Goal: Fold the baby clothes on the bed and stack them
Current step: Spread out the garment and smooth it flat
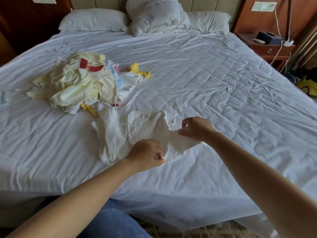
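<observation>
White baby garment (147, 127) pinched between both hands.

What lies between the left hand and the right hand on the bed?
Head view: a stretch of the white baby garment, pinched by the left hand and the right hand.

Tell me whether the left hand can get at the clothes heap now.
Probably, once freed: the left hand pinches the white garment, and the heap lies just beyond it, with nothing tall between.
</observation>
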The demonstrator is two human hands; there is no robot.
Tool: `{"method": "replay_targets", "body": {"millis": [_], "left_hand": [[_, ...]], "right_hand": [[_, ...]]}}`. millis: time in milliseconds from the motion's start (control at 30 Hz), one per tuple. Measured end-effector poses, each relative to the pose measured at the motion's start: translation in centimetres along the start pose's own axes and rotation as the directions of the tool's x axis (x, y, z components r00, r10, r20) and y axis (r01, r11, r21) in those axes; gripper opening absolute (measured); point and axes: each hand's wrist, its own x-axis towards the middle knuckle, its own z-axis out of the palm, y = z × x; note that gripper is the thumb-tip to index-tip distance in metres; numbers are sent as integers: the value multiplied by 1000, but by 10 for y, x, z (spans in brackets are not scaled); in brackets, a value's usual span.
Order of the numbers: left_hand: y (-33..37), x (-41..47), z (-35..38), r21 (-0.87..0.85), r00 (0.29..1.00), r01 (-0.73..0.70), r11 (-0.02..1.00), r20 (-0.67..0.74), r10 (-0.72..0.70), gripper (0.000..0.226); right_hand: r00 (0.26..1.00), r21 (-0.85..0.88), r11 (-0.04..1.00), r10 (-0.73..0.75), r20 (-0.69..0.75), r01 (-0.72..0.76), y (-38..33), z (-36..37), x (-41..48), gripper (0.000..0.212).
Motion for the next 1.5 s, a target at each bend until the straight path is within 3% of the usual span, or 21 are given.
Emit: {"method": "replay_targets", "body": {"millis": [267,367,467,567,733,867,1100,1200,1367,1500], "left_hand": [[3,-1,3,-5,971,131,991,201,-128,18],[3,-1,2,-15,959,145,989,247,-137,19],[1,0,4,59,957,61,996,280,-76,37],[-2,0,8,90,963,7,996,267,-31,37],[-3,-1,11,-23,977,87,996,197,-80,12],[-1,0,6,-51,970,172,984,181,-160,16],[-2,-1,7,100,949,97,990,291,-122,39],[-2,-2,10,94,955,76,993,279,-99,36],[-9,-8,9,101,992,77,992,93,-87,15],[-23,-19,4,-5,977,151,989,155,-148,18]], "right_hand": [[994,-138,990,21,110,-6,20,20,-2,44],[997,-233,970,-73,6,72,28,37,-8,48],[971,-43,980,-196,-135,192,21,42,-23,35],[953,69,951,-296,-70,301,7,46,-43,13],[932,67,931,-362,21,360,4,64,-60,21],[927,24,927,-375,-23,375,-1,64,-62,12],[928,13,933,-360,96,360,4,53,-62,9],[933,24,940,-341,116,341,5,54,-63,8],[957,38,957,-288,33,287,-10,53,-60,18],[956,-29,961,-271,111,275,-22,50,-48,17]]}}
